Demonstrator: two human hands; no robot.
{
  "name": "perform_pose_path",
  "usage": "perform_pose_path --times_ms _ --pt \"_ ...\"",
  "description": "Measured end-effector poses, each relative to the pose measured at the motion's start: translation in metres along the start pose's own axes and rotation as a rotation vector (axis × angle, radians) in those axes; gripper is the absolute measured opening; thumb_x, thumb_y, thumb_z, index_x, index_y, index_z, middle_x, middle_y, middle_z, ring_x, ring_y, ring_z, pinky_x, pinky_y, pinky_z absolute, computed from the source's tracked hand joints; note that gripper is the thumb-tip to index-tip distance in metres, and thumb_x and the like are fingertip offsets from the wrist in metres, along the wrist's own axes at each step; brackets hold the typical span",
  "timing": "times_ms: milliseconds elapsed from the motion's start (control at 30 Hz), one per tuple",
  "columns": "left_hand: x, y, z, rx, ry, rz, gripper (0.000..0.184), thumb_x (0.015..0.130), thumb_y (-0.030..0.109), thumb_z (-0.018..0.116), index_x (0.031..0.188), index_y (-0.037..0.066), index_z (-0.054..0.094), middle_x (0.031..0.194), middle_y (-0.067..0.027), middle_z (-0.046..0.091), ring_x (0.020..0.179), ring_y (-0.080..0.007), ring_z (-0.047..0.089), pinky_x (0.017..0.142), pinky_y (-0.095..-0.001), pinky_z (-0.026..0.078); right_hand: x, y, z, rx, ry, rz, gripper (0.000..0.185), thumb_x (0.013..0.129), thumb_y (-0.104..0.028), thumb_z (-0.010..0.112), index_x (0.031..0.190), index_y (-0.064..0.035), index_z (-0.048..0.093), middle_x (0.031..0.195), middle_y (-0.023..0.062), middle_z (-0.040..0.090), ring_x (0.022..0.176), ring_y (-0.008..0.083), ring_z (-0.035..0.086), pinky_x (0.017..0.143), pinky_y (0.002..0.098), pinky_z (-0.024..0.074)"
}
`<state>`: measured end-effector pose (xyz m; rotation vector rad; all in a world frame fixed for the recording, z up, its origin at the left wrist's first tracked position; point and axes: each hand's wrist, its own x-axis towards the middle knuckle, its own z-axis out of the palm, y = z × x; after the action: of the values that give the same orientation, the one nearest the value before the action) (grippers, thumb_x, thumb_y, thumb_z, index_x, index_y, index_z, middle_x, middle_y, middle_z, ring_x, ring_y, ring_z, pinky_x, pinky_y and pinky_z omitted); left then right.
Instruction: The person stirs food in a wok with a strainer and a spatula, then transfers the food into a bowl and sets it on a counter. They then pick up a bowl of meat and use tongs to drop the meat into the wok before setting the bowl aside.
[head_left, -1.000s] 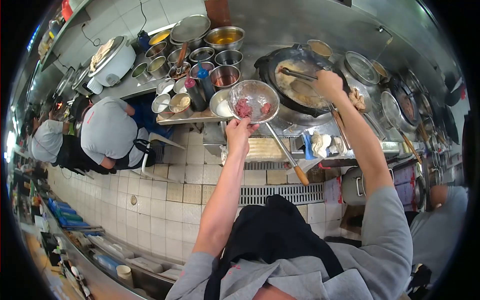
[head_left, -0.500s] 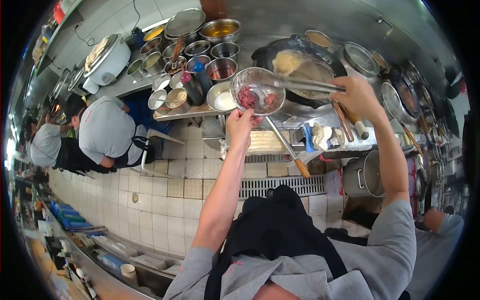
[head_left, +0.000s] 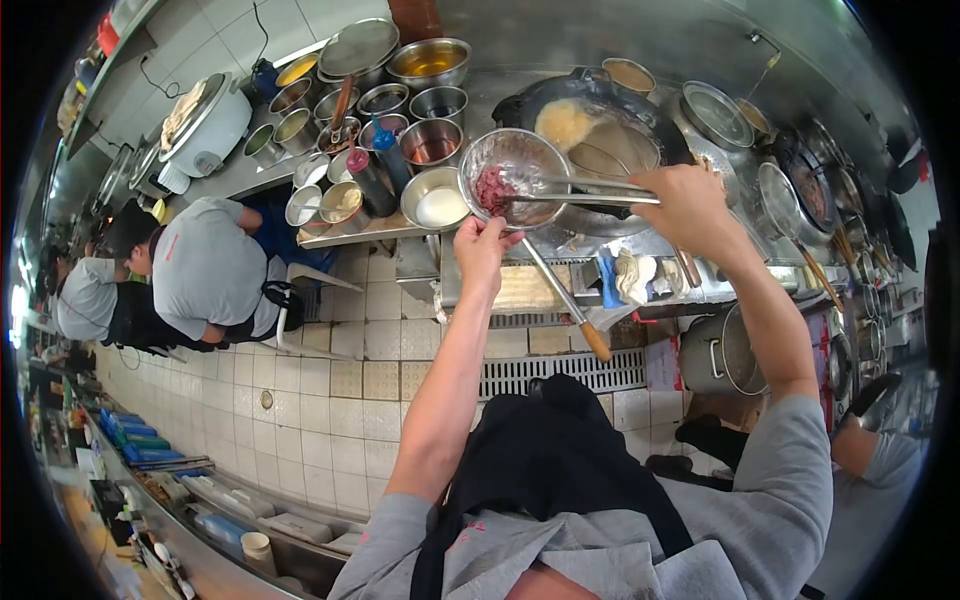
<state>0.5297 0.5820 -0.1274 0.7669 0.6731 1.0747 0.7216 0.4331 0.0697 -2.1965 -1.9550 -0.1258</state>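
My left hand [head_left: 480,252] grips the near rim of a metal bowl [head_left: 540,150], which is tilted toward me. Raw red meat [head_left: 492,188] lies in a clump at the bowl's left side. My right hand [head_left: 688,205] is closed around metal tongs [head_left: 598,190]. The tongs reach leftward into the bowl, their tips at the meat; whether they pinch it I cannot tell. Just beyond the bowl is a dark wok [head_left: 665,118] on the stove. Pale yellow food [head_left: 564,122] and a round strainer [head_left: 605,150] are in the wok.
A wooden-handled tool [head_left: 594,338] sticks out over the stove's front edge. Metal containers [head_left: 432,140] and squeeze bottles [head_left: 392,158] crowd the left counter. Folded cloths [head_left: 634,275] lie at the stove edge, above a large pot [head_left: 722,350]. Two people [head_left: 208,262] sit at left; another stands at lower right.
My right hand has come down and left, bringing the tong tips to the clump of meat. A separate piece at the bowl's right side no longer shows. My left hand holds nearly still.
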Motion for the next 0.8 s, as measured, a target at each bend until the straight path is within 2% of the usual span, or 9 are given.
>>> perform_pose_path --times_ms 133,233,333,433,567,733,800 --pt "0.012 -0.009 -0.005 -0.053 0.026 0.001 0.007 0.086 0.001 0.056 0.081 0.001 0.051 0.081 -0.0095 0.060 0.066 -0.0173 0.060 0.065 -0.0299 0.056 0.006 0.017 0.010 0.096 0.011 0.006 0.031 0.075 -0.020 0.068 0.104 -0.0082 0.069 0.077 0.0189 0.065 0.076 0.0363 0.063 0.071 0.0433 0.0489" --pt "0.022 -0.009 -0.006 -0.055 0.102 0.006 0.016 0.083 -0.001 0.059 0.073 0.002 0.047 0.078 -0.0079 0.056 0.063 -0.0189 0.060 0.061 -0.0315 0.057 0.012 0.028 -0.009 0.109 0.012 0.106 0.030 0.075 -0.020 0.069 0.103 -0.0086 0.069 0.080 0.0180 0.066 0.077 0.0361 0.063 0.071 0.0424 0.0493" --pt "0.026 -0.008 -0.004 -0.052 0.113 0.012 0.016 0.083 0.000 0.059 0.073 0.002 0.047 0.079 -0.0080 0.056 0.064 -0.0190 0.060 0.061 -0.0317 0.057 0.020 0.034 -0.011 0.109 0.022 0.099 0.029 0.074 -0.020 0.069 0.101 -0.0090 0.070 0.082 0.0174 0.067 0.078 0.0357 0.064 0.072 0.0422 0.0494" --pt "0.022 -0.006 0.003 -0.013 0.067 -0.001 0.008 0.086 0.000 0.056 0.080 0.000 0.050 0.083 -0.0109 0.060 0.069 -0.0181 0.061 0.065 -0.0317 0.057 0.026 0.030 0.009 0.093 0.025 -0.009 0.028 0.074 -0.019 0.069 0.100 -0.0087 0.070 0.082 0.0179 0.067 0.079 0.0354 0.064 0.072 0.0424 0.0492" --pt "0.026 -0.012 0.003 -0.077 0.064 0.008 0.009 0.085 0.000 0.057 0.079 0.000 0.050 0.084 -0.0110 0.060 0.069 -0.0187 0.061 0.064 -0.0318 0.058 0.029 0.037 0.025 0.097 0.000 -0.059 0.028 0.074 -0.020 0.069 0.099 -0.0082 0.070 0.083 0.0175 0.067 0.079 0.0348 0.064 0.072 0.0424 0.0491" --pt "0.032 -0.011 0.005 -0.065 0.164 0.011 0.011 0.082 0.000 0.058 0.076 0.000 0.050 0.085 -0.0110 0.059 0.067 -0.0200 0.061 0.061 -0.0313 0.058 0.031 0.054 -0.008 0.165 0.043 0.113 0.028 0.073 -0.018 0.067 0.100 -0.0091 0.071 0.082 0.0184 0.067 0.079 0.0335 0.064 0.073 0.0406 0.0496" --pt "0.032 -0.008 0.005 -0.023 0.159 -0.019 0.006 0.084 0.000 0.056 0.082 -0.003 0.051 0.090 -0.0127 0.060 0.072 -0.0193 0.062 0.065 -0.0314 0.058 0.042 0.075 -0.008 0.139 0.130 0.160 0.029 0.073 -0.018 0.067 0.101 -0.0101 0.071 0.082 0.0181 0.067 0.079 0.0334 0.065 0.073 0.0403 0.0498"
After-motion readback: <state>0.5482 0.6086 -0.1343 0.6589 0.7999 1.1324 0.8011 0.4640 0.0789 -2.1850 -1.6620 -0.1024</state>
